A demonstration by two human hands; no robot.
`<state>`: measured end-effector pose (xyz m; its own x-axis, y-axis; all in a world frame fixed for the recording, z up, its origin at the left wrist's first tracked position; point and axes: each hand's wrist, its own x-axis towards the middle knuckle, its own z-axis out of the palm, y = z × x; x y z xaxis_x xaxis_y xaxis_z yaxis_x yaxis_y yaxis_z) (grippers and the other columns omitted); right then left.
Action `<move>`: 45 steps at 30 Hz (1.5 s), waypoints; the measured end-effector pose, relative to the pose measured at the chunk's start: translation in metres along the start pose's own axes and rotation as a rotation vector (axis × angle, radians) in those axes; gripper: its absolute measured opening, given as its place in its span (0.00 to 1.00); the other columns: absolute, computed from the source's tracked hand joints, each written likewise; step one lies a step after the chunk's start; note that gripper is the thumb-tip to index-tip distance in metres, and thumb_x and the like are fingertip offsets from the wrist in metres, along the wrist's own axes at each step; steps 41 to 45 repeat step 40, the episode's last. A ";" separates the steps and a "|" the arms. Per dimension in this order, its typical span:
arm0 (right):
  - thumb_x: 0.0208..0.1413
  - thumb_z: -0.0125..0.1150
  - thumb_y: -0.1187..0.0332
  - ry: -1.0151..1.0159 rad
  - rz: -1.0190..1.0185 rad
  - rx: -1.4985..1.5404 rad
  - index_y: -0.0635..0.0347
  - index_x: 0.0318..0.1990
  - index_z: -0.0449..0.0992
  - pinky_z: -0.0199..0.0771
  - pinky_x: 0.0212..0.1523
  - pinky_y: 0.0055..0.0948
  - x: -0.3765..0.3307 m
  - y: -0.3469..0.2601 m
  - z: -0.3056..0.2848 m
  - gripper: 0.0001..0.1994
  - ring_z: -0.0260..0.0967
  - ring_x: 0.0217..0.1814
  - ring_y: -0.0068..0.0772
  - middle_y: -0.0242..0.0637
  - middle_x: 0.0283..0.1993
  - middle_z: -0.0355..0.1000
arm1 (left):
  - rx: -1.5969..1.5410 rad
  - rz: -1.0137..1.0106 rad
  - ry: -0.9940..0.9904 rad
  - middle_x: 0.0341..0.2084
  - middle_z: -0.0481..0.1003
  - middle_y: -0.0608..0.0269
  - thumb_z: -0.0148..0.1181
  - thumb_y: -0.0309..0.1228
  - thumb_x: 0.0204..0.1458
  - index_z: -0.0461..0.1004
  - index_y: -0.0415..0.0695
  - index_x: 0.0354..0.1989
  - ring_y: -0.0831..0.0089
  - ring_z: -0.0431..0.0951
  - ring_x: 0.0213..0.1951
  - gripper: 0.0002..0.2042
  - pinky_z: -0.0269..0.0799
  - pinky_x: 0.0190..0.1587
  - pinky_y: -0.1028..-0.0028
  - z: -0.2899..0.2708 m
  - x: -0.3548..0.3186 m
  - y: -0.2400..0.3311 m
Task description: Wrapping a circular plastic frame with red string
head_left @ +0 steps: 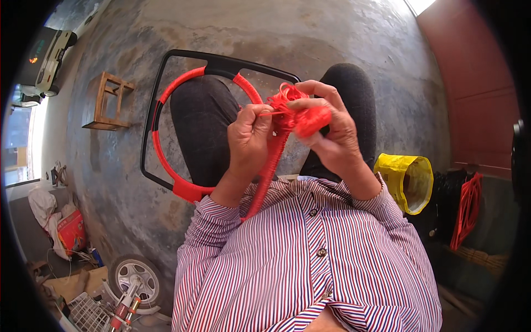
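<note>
Across my lap lies a large hoop (161, 148), wound with red cord over much of its length and showing black stretches between. A black rounded-corner frame (145, 133) extends beyond it. Over the hoop's right side, my left hand (247, 141) pinches a red strand between thumb and fingertips. Close beside it, my right hand (338, 130) grips a loose, looped bundle of red cord (312, 120), partly blurred. The hoop's right part passes below both hands, which hide some of it.
On the concrete floor at the left stands a small wooden stool (105, 102). A yellow container (395, 169) sits to my right, near a hank of red cord (467, 210). A wheel (134, 279) and a wire rack (88, 312) are at lower left. A red door (475, 83) is at far right.
</note>
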<state>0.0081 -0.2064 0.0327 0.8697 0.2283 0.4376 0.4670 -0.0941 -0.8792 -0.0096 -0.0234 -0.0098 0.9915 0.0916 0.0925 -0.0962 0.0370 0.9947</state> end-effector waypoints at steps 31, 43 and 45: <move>0.54 0.62 0.78 -0.059 0.582 0.417 0.64 0.47 0.73 0.71 0.27 0.20 -0.019 0.013 -0.035 0.13 0.69 0.26 0.15 0.27 0.31 0.71 | -0.721 -0.716 -0.304 0.42 0.78 0.38 0.57 0.25 0.61 0.67 0.36 0.56 0.54 0.84 0.38 0.16 0.86 0.25 0.53 -0.010 0.026 -0.001; 0.51 0.62 0.77 -0.083 0.527 0.595 0.63 0.47 0.72 0.70 0.25 0.17 -0.032 -0.006 -0.040 0.15 0.68 0.22 0.17 0.28 0.29 0.71 | -0.658 -0.695 -0.284 0.43 0.77 0.37 0.56 0.25 0.62 0.68 0.38 0.52 0.54 0.83 0.37 0.11 0.86 0.25 0.53 -0.009 0.027 -0.003; 0.51 0.62 0.77 -0.083 0.527 0.595 0.63 0.47 0.72 0.70 0.25 0.17 -0.032 -0.006 -0.040 0.15 0.68 0.22 0.17 0.28 0.29 0.71 | -0.658 -0.695 -0.284 0.43 0.77 0.37 0.56 0.25 0.62 0.68 0.38 0.52 0.54 0.83 0.37 0.11 0.86 0.25 0.53 -0.009 0.027 -0.003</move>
